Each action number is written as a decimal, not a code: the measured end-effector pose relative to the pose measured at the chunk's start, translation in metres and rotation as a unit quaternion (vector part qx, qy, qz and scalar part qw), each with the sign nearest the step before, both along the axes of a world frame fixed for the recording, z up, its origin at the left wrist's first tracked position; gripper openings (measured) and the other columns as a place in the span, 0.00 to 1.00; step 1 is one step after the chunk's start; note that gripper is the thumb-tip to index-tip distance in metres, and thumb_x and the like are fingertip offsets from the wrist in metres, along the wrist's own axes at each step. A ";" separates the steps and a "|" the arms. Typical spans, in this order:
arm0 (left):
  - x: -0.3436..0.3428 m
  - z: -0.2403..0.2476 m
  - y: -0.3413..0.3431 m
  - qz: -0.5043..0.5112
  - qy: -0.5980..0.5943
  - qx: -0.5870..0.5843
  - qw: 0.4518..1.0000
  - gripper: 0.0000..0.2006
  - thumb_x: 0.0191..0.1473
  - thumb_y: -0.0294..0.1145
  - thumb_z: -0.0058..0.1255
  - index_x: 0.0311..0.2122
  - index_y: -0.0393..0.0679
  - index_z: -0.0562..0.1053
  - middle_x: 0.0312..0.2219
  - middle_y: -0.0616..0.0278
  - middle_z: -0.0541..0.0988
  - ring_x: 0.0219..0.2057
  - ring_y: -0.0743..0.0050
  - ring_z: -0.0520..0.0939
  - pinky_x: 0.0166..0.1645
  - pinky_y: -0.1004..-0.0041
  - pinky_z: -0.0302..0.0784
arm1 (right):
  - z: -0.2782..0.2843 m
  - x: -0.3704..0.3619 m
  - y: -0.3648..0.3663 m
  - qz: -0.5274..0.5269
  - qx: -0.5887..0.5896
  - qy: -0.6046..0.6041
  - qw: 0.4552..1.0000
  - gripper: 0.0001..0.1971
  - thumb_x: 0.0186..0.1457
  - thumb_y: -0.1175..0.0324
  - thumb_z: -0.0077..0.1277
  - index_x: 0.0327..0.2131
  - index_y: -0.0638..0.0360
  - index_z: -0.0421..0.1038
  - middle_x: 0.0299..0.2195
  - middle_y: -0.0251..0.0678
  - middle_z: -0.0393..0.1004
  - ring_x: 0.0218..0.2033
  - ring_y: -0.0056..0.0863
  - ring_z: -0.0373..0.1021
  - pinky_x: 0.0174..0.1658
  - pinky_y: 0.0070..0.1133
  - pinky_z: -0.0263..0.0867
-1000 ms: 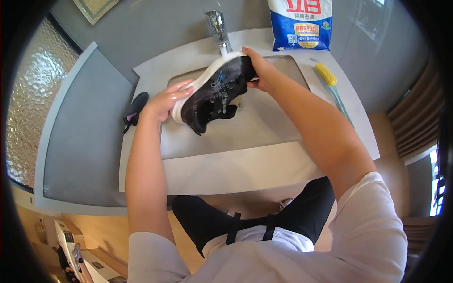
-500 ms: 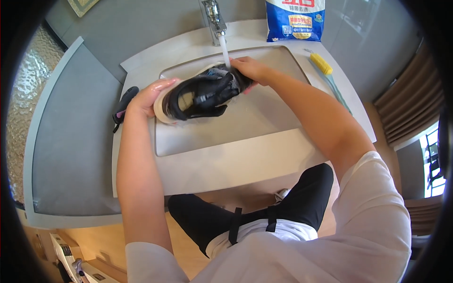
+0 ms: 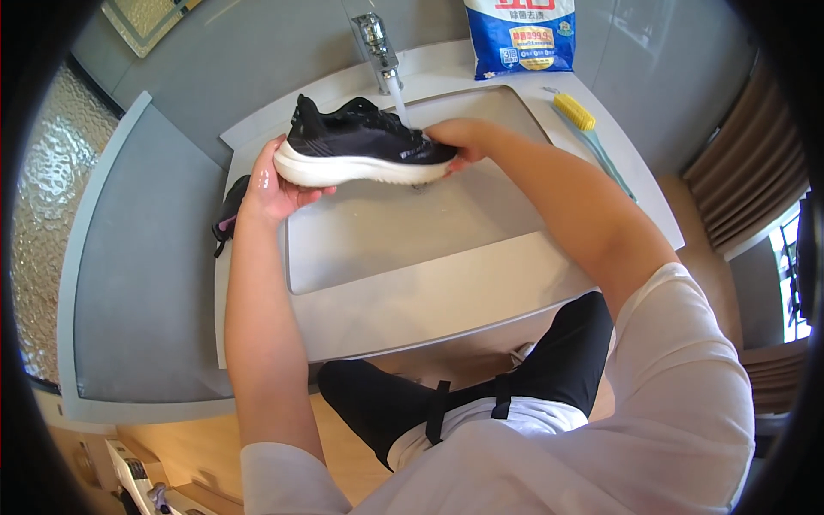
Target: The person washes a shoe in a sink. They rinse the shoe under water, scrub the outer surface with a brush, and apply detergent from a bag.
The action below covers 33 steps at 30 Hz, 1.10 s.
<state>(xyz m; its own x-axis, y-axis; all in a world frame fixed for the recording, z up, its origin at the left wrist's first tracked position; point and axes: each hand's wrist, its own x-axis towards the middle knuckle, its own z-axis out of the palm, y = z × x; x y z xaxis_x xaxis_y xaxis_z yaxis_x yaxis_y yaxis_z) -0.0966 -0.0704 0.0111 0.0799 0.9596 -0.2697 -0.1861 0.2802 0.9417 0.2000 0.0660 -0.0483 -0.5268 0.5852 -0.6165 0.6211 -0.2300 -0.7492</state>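
Note:
A black sneaker with a thick white sole is held over the white sink, its side facing me and its toe to the right. My left hand grips it under the heel, fingers beneath the sole. At the toe, my right hand is closed on the front of the shoe. Water runs from the chrome faucet behind the shoe, near the toe. The spot where the stream lands is partly hidden by the shoe.
On the counter's right lies a scrub brush with yellow bristles and a pale blue-green handle. A blue and white detergent bag stands at the back. Beside my left wrist is a dark object, partly covered. A grey panel borders the counter's left side.
The sneaker has been turned: its opening faced me before, and now its side and white sole do. My left hand has shifted to beneath the heel; the right stays at the toe.

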 end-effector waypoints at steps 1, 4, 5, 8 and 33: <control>0.001 -0.001 0.004 0.037 -0.030 -0.022 0.999 0.32 0.62 0.58 0.30 0.49 0.36 0.73 0.35 0.46 0.83 0.30 0.42 0.85 0.22 0.68 0.84 | 0.001 0.005 0.006 -0.021 -0.002 0.077 0.997 0.17 0.62 0.51 0.41 0.43 0.48 0.74 0.38 0.32 0.80 0.32 0.27 0.78 0.30 0.22 0.74; -0.003 -0.004 0.011 0.049 -0.087 -0.070 0.993 0.35 0.64 0.59 0.27 0.52 0.32 0.70 0.40 0.40 0.80 0.36 0.41 0.85 0.30 0.62 0.86 | 0.005 0.013 0.013 -0.099 -0.025 0.185 0.977 0.15 0.62 0.51 0.45 0.38 0.50 0.74 0.32 0.31 0.80 0.27 0.25 0.76 0.29 0.20 0.74; 0.004 -0.006 0.009 0.067 -0.091 -0.072 0.991 0.36 0.63 0.61 0.28 0.54 0.33 0.68 0.45 0.39 0.78 0.41 0.41 0.83 0.38 0.56 0.84 | 0.008 0.013 0.011 -0.117 -0.009 0.167 0.979 0.17 0.62 0.49 0.44 0.37 0.52 0.73 0.30 0.32 0.79 0.23 0.25 0.74 0.23 0.18 0.67; 0.030 -0.006 0.008 0.129 -0.057 -0.052 0.989 0.37 0.63 0.64 0.31 0.58 0.36 0.65 0.53 0.41 0.73 0.52 0.44 0.78 0.52 0.46 0.76 | 0.014 0.023 0.016 -0.152 0.003 0.115 0.982 0.20 0.61 0.47 0.45 0.35 0.55 0.72 0.24 0.34 0.75 0.15 0.21 0.68 0.13 0.12 0.57; 0.133 -0.056 0.064 0.078 0.049 -0.199 0.976 0.31 0.59 0.55 0.23 0.53 0.45 0.71 0.44 0.53 0.79 0.39 0.53 0.82 0.34 0.59 0.81 | 0.107 0.101 0.036 -0.202 0.483 0.024 0.852 0.39 0.43 0.30 0.57 0.26 0.68 0.77 0.26 0.44 0.76 0.26 0.34 0.73 0.30 0.27 0.66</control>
<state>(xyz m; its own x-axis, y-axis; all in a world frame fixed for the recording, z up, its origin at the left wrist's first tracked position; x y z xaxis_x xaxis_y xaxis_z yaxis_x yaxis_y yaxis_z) 0.0369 -0.0060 -0.0447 -0.1046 0.7753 -0.6229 -0.1701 0.6032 0.7793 0.3013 0.1016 0.0591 -0.1740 0.9467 0.2711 0.6006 0.3201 -0.7327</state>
